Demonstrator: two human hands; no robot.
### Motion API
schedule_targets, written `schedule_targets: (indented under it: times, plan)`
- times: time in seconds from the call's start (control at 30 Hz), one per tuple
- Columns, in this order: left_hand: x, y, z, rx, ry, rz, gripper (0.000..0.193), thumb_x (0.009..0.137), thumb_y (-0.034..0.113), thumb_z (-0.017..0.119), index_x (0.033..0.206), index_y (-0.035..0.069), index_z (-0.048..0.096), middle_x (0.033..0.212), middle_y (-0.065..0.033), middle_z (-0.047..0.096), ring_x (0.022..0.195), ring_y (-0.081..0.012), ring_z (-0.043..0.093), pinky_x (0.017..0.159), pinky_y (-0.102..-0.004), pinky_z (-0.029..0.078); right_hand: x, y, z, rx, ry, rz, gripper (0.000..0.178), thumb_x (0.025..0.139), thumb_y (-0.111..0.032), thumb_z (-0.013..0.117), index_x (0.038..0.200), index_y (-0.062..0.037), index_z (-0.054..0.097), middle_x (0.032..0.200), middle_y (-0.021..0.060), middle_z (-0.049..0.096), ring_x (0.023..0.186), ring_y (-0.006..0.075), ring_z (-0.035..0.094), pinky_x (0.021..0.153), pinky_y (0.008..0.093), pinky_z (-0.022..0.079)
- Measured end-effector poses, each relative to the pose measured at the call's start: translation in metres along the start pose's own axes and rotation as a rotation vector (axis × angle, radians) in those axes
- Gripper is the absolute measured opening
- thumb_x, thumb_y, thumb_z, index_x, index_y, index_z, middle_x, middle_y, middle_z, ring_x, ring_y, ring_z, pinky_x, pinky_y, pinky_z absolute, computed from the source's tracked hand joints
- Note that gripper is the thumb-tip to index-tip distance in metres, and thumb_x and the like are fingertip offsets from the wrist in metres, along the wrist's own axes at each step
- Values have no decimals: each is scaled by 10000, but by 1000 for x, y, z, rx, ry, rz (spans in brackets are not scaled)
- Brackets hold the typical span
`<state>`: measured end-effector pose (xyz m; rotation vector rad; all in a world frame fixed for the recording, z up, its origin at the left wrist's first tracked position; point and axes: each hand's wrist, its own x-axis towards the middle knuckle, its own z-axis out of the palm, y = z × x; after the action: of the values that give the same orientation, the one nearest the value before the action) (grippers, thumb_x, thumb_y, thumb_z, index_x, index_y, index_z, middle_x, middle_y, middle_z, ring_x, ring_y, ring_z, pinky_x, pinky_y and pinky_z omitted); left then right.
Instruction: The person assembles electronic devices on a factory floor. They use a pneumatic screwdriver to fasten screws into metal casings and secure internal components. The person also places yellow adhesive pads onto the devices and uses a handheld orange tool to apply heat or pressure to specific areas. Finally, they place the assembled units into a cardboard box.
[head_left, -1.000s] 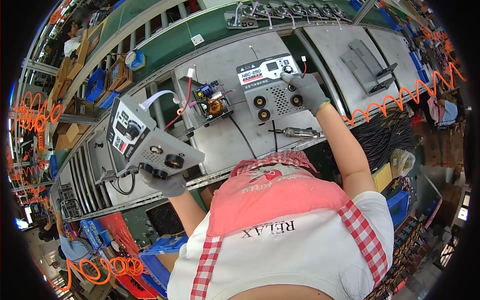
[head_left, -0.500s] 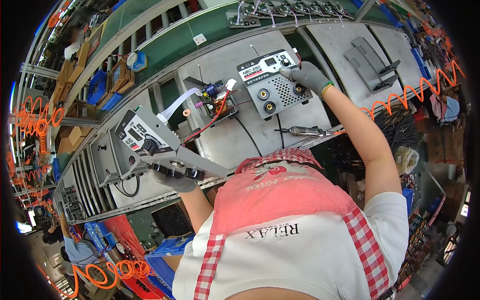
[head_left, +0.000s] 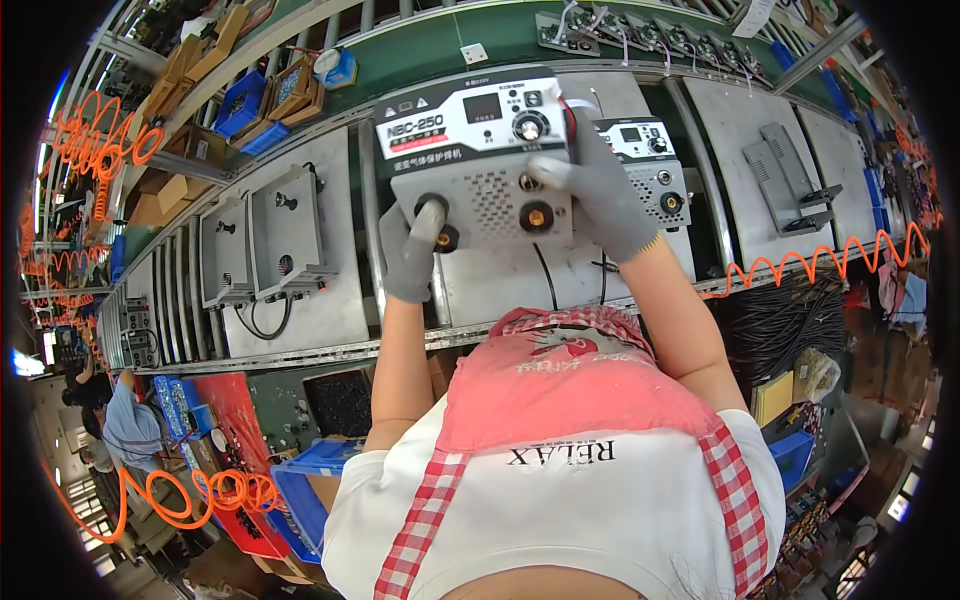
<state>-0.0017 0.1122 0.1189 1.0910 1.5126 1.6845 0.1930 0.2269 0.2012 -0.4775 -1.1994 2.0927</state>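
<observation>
One grey panel unit (head_left: 484,190) is above the metal worktop (head_left: 490,290), left hand (head_left: 408,260) and right hand (head_left: 608,205) gripping its sides (face toward us). We judge positioning underway; next calls for level support.

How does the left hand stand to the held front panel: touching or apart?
Touching: head view shows the left hand clasping the held front panel, a digit over its front.
</observation>
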Motion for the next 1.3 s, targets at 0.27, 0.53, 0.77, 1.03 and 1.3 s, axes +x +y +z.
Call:
schedule_targets:
  times: [0.27,0.53,0.77,1.03,1.3]
  plan:
    - [30,-51,-20,369,-32,-196,454,822,414,641,921,-28,679,810,-120,662,705,-154,607,646,-292,465,50,88,-47,-345,230,-5,809,717,35,690,1369,-21,215,1181,131,536,1042,193,556,877,301,481]
    - [26,-59,-4,67,61,-158,326,816,260,674,966,-29,669,826,-81,672,733,-104,595,666,-261,470,60,69,-39,-540,241,-31,804,728,27,663,1389,-45,212,1118,151,575,982,202,581,798,298,500]
    - [42,-69,2,-397,-9,-342,403,813,267,642,1021,-77,619,895,-107,653,761,-129,611,680,-257,492,77,76,-46,-587,287,113,715,747,-70,695,1352,-29,317,1152,131,573,1024,192,568,876,298,466]
    - [42,-92,0,-497,-17,-270,429,794,273,632,1030,-85,608,923,-122,646,793,-150,619,706,-264,506,79,88,-49,-807,315,6,805,760,-136,709,1412,-31,248,1147,197,597,1048,233,590,876,322,464]
    - [35,-112,-54,172,420,-245,336,884,288,564,845,-34,653,764,-92,628,786,-138,566,673,-285,441,33,75,-34,-1290,584,-394,581,793,-72,657,1307,-9,394,1045,184,617,894,253,625,750,305,498]
